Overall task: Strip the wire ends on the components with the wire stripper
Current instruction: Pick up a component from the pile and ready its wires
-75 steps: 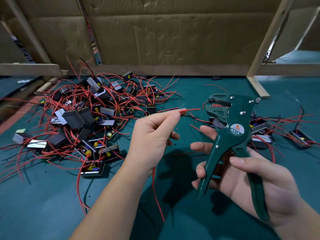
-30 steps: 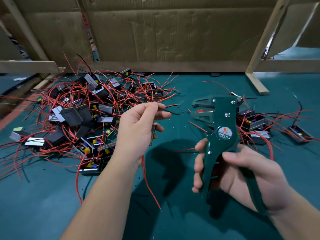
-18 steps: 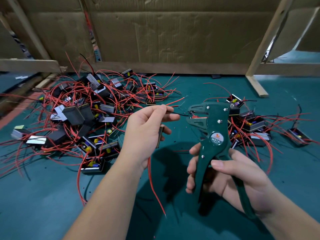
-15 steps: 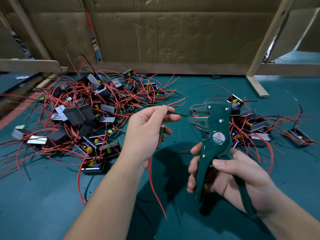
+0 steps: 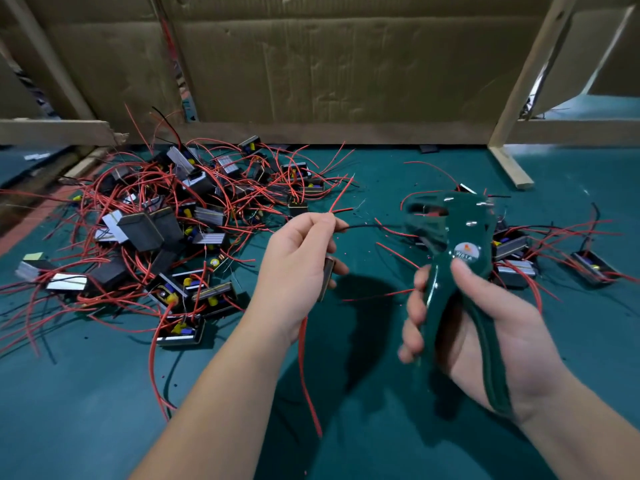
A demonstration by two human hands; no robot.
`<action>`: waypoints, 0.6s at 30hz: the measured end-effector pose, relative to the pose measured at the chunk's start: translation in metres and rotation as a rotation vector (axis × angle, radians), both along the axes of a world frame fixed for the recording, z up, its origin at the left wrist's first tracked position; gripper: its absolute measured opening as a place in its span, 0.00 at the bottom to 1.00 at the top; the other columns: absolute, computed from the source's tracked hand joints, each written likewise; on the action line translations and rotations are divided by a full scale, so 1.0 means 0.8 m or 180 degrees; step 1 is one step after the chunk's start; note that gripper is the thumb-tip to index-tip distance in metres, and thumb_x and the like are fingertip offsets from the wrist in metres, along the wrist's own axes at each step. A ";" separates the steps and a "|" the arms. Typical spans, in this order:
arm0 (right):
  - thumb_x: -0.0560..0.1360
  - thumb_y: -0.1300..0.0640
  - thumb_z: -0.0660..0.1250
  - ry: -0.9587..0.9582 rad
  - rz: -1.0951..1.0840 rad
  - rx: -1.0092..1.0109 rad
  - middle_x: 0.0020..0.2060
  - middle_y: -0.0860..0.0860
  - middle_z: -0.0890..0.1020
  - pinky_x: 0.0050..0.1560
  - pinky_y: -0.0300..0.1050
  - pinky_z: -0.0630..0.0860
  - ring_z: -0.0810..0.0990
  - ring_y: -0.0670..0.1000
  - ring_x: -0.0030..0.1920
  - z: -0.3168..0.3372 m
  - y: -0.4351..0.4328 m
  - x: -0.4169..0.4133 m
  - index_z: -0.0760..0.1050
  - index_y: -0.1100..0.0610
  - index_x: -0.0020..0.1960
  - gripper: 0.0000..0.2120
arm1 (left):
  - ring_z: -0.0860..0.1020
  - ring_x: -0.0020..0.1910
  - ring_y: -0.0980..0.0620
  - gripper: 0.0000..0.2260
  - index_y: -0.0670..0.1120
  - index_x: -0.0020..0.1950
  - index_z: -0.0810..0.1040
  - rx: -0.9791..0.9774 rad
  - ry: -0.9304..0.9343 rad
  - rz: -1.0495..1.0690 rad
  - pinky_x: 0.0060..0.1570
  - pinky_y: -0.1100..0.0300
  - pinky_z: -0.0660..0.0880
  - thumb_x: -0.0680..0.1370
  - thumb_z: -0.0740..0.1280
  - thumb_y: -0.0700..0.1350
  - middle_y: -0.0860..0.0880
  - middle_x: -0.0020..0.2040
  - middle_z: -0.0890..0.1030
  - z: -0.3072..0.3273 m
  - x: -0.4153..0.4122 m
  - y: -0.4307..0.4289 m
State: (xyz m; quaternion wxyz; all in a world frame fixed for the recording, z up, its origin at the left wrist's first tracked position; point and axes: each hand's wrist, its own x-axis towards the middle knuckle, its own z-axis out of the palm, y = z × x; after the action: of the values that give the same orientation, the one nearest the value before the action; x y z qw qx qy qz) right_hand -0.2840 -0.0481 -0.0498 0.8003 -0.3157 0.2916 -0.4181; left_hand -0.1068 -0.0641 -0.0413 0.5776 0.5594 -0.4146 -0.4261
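My left hand [image 5: 298,268] pinches a thin black wire [image 5: 367,226] between thumb and forefinger, and holds a small dark component [image 5: 326,278] against the palm. A red wire [image 5: 306,368] hangs down from that hand. The black wire runs right into the jaws of the green wire stripper [image 5: 450,258], which my right hand [image 5: 485,327] grips by its handles, squeezed together. The stripper is blurred by motion.
A big heap of black components with red wires [image 5: 173,230] lies on the green mat [image 5: 86,410] at the left. A smaller group of components [image 5: 519,258] lies behind the stripper at the right. Cardboard wall [image 5: 311,64] and a wooden post [image 5: 512,133] stand at the back.
The red wire was swapped for a black one in my left fingers. The stripper came left onto the black wire's end, and my right hand has squeezed its handles closer together.
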 end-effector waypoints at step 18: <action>0.58 0.58 0.79 -0.0107 0.0560 -0.0435 0.55 0.66 0.79 0.42 0.62 0.75 0.78 0.66 0.39 -0.012 0.021 0.009 0.75 0.64 0.63 0.35 | 0.75 0.32 0.46 0.14 0.40 0.51 0.73 -0.0110 0.0557 -0.0368 0.30 0.52 0.74 0.84 0.53 0.48 0.40 0.43 0.77 -0.004 -0.011 0.002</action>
State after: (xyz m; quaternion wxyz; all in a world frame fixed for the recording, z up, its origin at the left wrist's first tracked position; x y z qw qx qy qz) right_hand -0.2766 -0.0317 -0.0593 0.8152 -0.3870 0.2202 -0.3704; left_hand -0.1153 -0.0628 -0.0449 0.5956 0.4852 -0.4015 -0.4987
